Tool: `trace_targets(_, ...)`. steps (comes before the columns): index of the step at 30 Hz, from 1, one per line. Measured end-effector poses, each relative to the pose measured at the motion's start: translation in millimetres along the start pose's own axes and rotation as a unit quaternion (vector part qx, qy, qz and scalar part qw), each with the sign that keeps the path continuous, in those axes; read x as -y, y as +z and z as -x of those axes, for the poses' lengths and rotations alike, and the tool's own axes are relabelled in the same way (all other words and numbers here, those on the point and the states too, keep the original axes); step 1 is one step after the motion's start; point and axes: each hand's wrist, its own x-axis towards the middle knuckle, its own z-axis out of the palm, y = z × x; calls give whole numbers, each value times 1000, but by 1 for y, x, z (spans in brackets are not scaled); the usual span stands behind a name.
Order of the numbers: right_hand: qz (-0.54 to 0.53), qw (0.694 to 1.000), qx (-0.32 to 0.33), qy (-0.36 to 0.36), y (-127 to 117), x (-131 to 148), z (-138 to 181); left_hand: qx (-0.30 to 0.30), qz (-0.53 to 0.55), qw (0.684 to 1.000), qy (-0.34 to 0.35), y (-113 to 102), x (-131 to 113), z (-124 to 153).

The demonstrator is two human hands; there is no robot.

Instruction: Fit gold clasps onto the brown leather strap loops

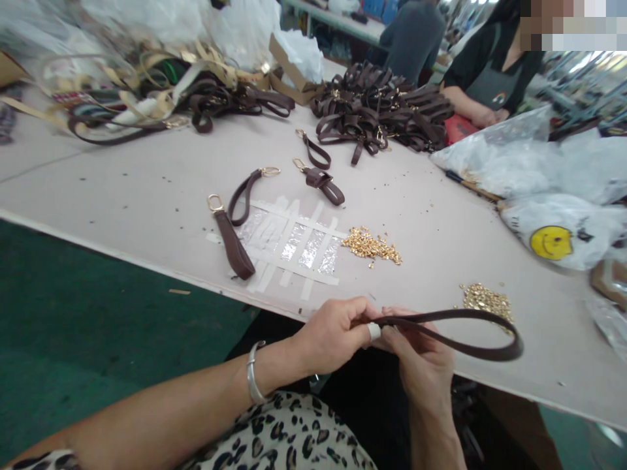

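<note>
A dark brown leather wrist strap (512,346), bent into a loop, is held over the table's front edge. My left hand (330,336) pinches the strap's joined end, with a white wrap on one finger. Close against it, my right hand (424,356) is closed on the same strap, and its loop sticks out to the right. Whatever lies between my fingertips is hidden. Beyond my hands lie two straps with gold clasps, a flat one (232,245) and a curved one (240,196). A folded strap (326,185) rests farther back.
Small gold fittings lie in one pile (369,245) mid-table and another pile (487,301) at right. Clear film (308,248) is taped to the table. A big heap of brown straps (382,104) stands behind. Plastic bags (563,228) line the right; a co-worker (484,85) sits across.
</note>
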Motion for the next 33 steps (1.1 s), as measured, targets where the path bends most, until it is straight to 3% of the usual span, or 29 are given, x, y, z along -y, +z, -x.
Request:
trace_targets(3, -41, 999, -8, -19, 7, 1, 3, -35, -123, 989, 72, 4, -6, 9)
trace_targets(5, -39, 998, -23, -47, 9, 4, 2, -42, -118, 990, 71, 5, -10, 11)
trace_targets(8, -37, 997, 22, -71, 3, 8, -4, -1, 23, 999, -25, 1, -14, 7)
trace_targets(10, -49, 992, 96, -67, -3, 11, -8, 77, 119, 984, -103, -3, -15, 2)
trace_targets(13, -48, 986, 155, -42, -12, 14, -9, 170, 150, 960, -164, -9, -12, 0)
trace_targets(16, 49, 991, 121, 17, -26, 16, -10, 157, 169, 952, -199, -12, -7, 3)
trace_targets(18, 181, 982, 44, 2, -45, 15, -16, 112, 190, 951, -218, -12, -5, 7)
trace_targets(20, 336, 938, -41, -72, -71, 13, -27, 63, 188, 956, -215, -13, -6, 9)
trace_targets(22, 483, 859, -83, -149, -98, 9, -41, 20, 176, 965, -196, -14, -9, 10)
trace_targets(24, 587, 782, -62, -200, -119, 5, -55, -16, 170, 971, -170, -15, -12, 9)
trace_targets(26, 637, 738, -29, -222, -130, 1, -67, -50, 159, 975, -148, -17, -14, 7)
trace_targets(33, 651, 725, 31, -223, -140, -5, -87, -80, 142, 978, -134, -17, -12, 0)
